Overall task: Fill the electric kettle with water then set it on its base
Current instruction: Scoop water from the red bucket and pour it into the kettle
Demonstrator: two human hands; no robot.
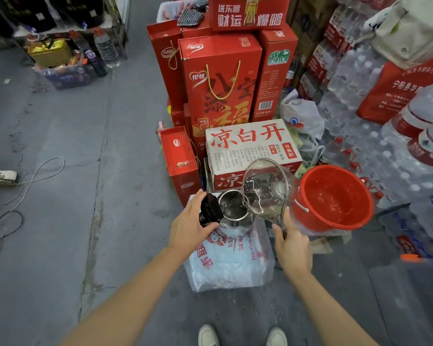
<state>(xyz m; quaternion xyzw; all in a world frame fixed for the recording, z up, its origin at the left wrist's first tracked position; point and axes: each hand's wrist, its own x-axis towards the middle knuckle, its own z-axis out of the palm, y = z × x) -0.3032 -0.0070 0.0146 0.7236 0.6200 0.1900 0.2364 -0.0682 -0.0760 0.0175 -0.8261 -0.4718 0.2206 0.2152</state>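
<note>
The left hand (pixel 189 227) gripped the electric kettle (pixel 233 213), fingers wrapped at its handle, evidently to steady it on the plastic-wrapped bottle pack (pixel 229 265). The right hand (pixel 294 243), fingers closed on the handle, tilted a clear glass pitcher (pixel 266 188) over the kettle's open mouth to pour; the red bucket (pixel 334 196) stood just beyond.

The kettle (pixel 235 216) showed only its open mouth and upper wall; its handle side was covered by the left hand (pixel 190 224) and its lower body by the glass jug (pixel 265 188). No base could be made out beneath it. The jug's handle was mostly concealed inside the right hand (pixel 291 243). The red bucket (pixel 335 198) had its near rim overlapped by the jug. Both shoes (pixel 208 335) were cut off by the bottom edge. Fine print on the white carton (pixel 253 151) was too small to read
</note>
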